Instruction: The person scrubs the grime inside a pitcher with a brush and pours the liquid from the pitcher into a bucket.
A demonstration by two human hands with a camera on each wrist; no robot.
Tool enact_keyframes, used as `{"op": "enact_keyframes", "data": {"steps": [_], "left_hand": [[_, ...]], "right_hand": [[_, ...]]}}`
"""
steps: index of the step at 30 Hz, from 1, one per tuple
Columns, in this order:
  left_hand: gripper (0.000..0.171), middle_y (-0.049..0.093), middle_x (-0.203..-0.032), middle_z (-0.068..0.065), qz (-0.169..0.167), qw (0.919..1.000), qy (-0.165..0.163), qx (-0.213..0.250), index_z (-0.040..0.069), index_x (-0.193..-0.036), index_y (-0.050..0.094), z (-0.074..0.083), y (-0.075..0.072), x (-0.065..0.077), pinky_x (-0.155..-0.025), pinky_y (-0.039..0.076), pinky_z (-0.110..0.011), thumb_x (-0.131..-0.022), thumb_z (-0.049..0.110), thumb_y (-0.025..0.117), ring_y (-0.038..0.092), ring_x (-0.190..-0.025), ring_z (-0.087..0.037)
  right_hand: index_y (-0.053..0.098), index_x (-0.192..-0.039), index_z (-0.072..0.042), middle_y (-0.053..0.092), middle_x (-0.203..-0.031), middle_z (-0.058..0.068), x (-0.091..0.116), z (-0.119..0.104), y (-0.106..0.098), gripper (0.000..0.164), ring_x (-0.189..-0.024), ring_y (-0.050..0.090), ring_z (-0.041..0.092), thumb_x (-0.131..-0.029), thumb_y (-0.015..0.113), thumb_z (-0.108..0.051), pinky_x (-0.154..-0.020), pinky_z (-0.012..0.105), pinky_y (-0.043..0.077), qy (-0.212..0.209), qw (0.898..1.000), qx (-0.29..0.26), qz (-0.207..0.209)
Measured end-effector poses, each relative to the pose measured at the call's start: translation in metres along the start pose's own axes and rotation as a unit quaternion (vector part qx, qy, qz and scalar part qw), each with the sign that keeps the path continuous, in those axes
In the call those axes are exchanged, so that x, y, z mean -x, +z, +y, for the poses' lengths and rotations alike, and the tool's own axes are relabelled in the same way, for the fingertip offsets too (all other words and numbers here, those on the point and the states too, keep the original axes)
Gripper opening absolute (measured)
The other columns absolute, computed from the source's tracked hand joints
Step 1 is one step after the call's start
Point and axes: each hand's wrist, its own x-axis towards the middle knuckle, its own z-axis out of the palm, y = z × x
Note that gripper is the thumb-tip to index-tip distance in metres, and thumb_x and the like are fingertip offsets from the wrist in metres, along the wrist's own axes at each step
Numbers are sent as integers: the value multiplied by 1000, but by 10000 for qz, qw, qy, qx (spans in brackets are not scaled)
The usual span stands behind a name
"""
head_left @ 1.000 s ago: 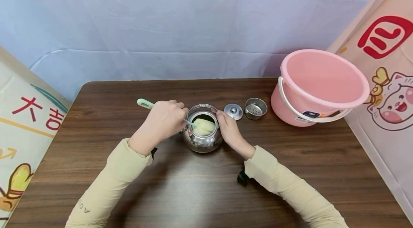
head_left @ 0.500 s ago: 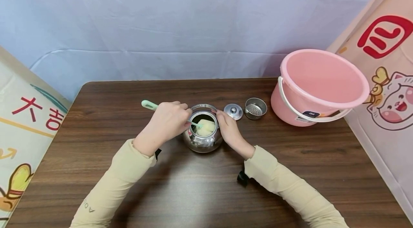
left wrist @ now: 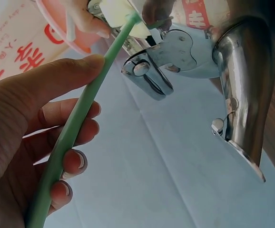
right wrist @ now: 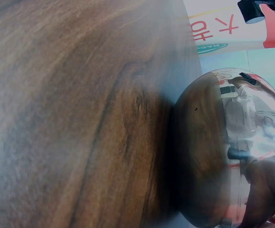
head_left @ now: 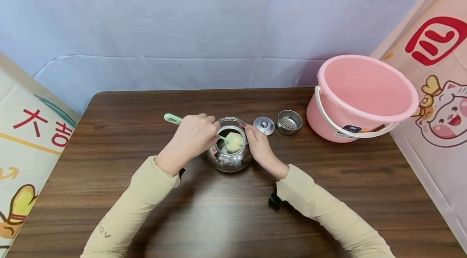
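Mint-green sponge brush (left wrist: pixel 82 109), its yellowish sponge head (head_left: pixel 235 143) down inside a steel teapot (head_left: pixel 230 164).
Over the last second my left hand (head_left: pixel 193 134), fingers wrapped round the handle, has slid rightward and less sponge shows. Mirror-shiny and lidless, the pot stands toward the table's (head_left: pixel 204 217) far edge; my right hand (head_left: pixel 260 144) touches its rim, whether curled I can't tell. Red characters (head_left: pixel 32 123) on the left panel (head_left: pixel 22 156) read 大吉.
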Motion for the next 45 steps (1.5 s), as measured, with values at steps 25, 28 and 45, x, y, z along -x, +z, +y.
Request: {"op": "enact_keyframes", "data": {"steps": [25, 28, 45], "left_hand": [[28, 43, -55, 2, 7, 9997, -141, -198, 12, -55, 46, -8, -6, 3, -41, 35, -27, -67, 12, 72, 42, -48, -17], [29, 43, -55, 2, -32, 9997, -121, -206, 12, -55, 46, -8, -8, 3, -41, 36, -27, -67, 13, 73, 43, -49, -17], [30, 44, -55, 2, -103, 9998, 13, -177, 13, -55, 47, -4, -18, 5, -42, 38, -27, -64, 15, 76, 44, -49, -17]], "right_hand": [[55, -124, -1, 54, -126, 11, 0, 1, -1, 41, -124, 42, 25, -99, 28, -20, -103, 34, 30, -90, 10000, -14, 6], [55, -123, -2, 54, -126, 11, 1, 0, -1, 41, -123, 43, 25, -99, 28, -19, -103, 34, 30, -77, 10000, 30, 22], [56, -123, -2, 54, -126, 11, 1, -1, 0, 40, -123, 43, 24, -98, 29, -19, -103, 33, 31, -42, 10000, 40, 50]]}}
